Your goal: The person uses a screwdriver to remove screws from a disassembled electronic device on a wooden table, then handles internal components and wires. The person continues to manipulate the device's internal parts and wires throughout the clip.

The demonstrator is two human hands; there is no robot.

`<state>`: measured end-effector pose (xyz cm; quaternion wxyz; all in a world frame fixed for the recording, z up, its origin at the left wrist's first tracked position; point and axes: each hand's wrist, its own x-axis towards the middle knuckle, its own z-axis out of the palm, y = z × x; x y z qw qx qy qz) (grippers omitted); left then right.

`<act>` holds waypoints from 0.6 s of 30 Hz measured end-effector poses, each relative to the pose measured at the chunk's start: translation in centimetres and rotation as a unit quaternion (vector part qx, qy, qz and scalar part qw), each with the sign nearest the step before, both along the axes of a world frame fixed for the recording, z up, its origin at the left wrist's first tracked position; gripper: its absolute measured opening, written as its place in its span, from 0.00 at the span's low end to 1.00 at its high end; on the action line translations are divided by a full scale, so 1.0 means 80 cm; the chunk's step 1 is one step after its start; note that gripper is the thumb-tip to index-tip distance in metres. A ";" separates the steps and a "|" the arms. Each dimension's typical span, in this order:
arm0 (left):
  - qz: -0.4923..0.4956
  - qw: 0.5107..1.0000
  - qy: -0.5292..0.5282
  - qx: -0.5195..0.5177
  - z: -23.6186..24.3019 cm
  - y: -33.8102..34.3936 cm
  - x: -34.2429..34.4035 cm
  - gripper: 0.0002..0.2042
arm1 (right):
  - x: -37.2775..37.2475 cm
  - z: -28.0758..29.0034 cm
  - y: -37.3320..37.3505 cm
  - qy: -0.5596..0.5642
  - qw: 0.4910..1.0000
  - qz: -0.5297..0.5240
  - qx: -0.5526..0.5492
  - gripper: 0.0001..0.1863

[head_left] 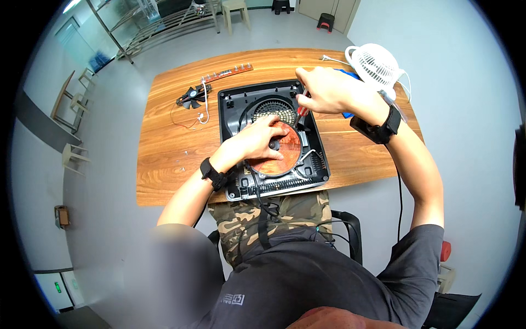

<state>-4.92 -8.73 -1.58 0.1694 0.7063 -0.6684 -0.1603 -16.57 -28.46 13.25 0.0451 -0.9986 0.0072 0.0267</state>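
Note:
An opened induction cooker's black lower housing (229,118) lies on the wooden table, its front edge near my lap. Inside it sits a round copper coil (293,147) with a dark centre. My left hand (255,140) rests on the coil, thumb and fingers spread around its middle. My right hand (323,90) grips a red-handled screwdriver (302,111) from above. The screwdriver stands nearly upright at the coil's far right edge, its tip hidden from view. Beyond the coil, a round vent grille (272,109) shows in the housing.
Left of the housing lie a small black fan (193,97) with wires, a strip circuit board (227,73) and several loose screws (183,162). A white desk fan (377,64) stands at the far right corner, beside a blue item (347,115) partly behind my right arm.

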 end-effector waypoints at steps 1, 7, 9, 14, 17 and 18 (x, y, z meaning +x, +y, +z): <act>-0.001 1.000 -0.001 -0.002 0.000 0.000 0.000 0.37 | -0.002 -0.001 -0.005 0.003 1.000 0.011 0.027 0.19; -0.002 1.000 0.011 -0.005 -0.005 0.002 0.001 0.37 | -0.007 0.019 -0.012 0.049 0.993 0.099 0.041 0.17; 0.007 1.000 0.009 -0.004 -0.007 0.002 0.000 0.37 | -0.003 0.019 -0.008 0.063 0.996 0.060 0.031 0.17; 0.013 1.000 0.006 0.001 -0.011 0.002 0.000 0.37 | -0.007 0.000 0.013 -0.011 0.999 -0.006 -0.031 0.25; 0.010 1.000 0.003 0.013 -0.002 0.001 -0.002 0.37 | -0.005 0.002 0.009 0.004 0.999 -0.038 -0.039 0.25; 0.011 1.000 0.002 0.018 0.002 0.003 -0.002 0.37 | -0.005 0.006 0.011 0.017 0.998 -0.051 -0.042 0.24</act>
